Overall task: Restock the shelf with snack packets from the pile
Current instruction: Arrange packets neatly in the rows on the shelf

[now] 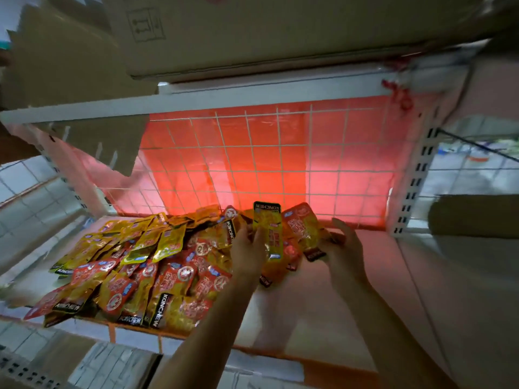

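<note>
The white shelf (323, 290) is taking up most of the view, with a wire grid (266, 153) glowing red behind it and a cardboard box (252, 29) sitting on the level above. A pile of snack packets (146, 270) is lying across the left half of the shelf, red ones and yellow ones overlapping every which way. Several are showing a black band reading "KONCHEW"; the smaller print is too blurred to read.

Both forearms are reaching in from below, towards the right end of the pile. The left hand (247, 254) is standing upright, its fingers curled and pinching a yellow packet (268, 228) by its lower edge. It is holding the packet on end above the heap, with the "KONCHEW" band at the top reading upside down.

The right hand (346, 254) is hanging just beside it, thumb raised and fingers curled round the edge of a red packet (303, 228) that is leaning against the grid.
</note>
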### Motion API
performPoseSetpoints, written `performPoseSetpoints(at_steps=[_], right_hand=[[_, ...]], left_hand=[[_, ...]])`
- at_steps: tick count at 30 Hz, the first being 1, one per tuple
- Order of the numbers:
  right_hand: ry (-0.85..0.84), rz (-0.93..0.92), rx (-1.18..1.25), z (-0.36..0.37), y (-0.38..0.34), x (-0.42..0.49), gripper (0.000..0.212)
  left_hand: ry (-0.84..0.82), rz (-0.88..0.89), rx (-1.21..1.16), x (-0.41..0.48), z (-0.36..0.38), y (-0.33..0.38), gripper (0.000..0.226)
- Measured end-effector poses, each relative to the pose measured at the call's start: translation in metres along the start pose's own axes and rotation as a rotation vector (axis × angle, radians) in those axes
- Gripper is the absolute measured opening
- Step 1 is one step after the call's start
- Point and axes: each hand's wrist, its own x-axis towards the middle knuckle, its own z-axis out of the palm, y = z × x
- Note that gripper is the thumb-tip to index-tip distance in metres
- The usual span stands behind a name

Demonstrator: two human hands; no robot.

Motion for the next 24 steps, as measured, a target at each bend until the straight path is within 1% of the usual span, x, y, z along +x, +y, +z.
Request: performPoseSetpoints(at_steps=[3,6,8,11,14,15,19,21,23,24], right_hand=[[-0.113,0.064,0.056,-0.035,-0.01,-0.001,0.058],[-0.151,0.084,0.073,-0.066,-0.02,0.001,0.056],[-0.174,0.078,0.022,-0.087,-0.024,0.003,0.055],[-0.166,0.095,-0.081,-0.12,-0.033,0.007,0.048],[-0.055,0.087,-0.18,-0.156,-0.045,0.015,0.022],[-0.008,0.084,-0.207,-0.169,-0.048,0.018,0.017],[0.158,0.023,-0.368,-0.219,-0.055,0.03,0.011],[0.228,-0.037,-0.506,-0.242,-0.057,0.037,0.007],[0.256,-0.079,-0.646,-0.263,-0.057,0.046,0.003],[0.252,-0.09,-0.701,-0.271,-0.058,0.051,0.007]], left_hand=[[-0.101,-0.073,-0.103,-0.013,0.037,0.005,0.01],[-0.227,-0.127,-0.229,-0.03,0.074,0.016,0.014],[-0.257,-0.164,-0.254,-0.041,0.099,0.024,0.014],[-0.293,-0.206,-0.264,-0.059,0.134,0.035,0.014],[-0.346,-0.24,-0.255,-0.081,0.168,0.046,0.016],[-0.347,-0.241,-0.247,-0.087,0.177,0.05,0.016],[-0.314,-0.254,-0.171,-0.107,0.213,0.058,0.019],[-0.31,-0.291,-0.149,-0.12,0.227,0.06,0.019],[-0.322,-0.322,-0.138,-0.134,0.239,0.062,0.023],[-0.335,-0.322,-0.128,-0.139,0.244,0.064,0.028]])
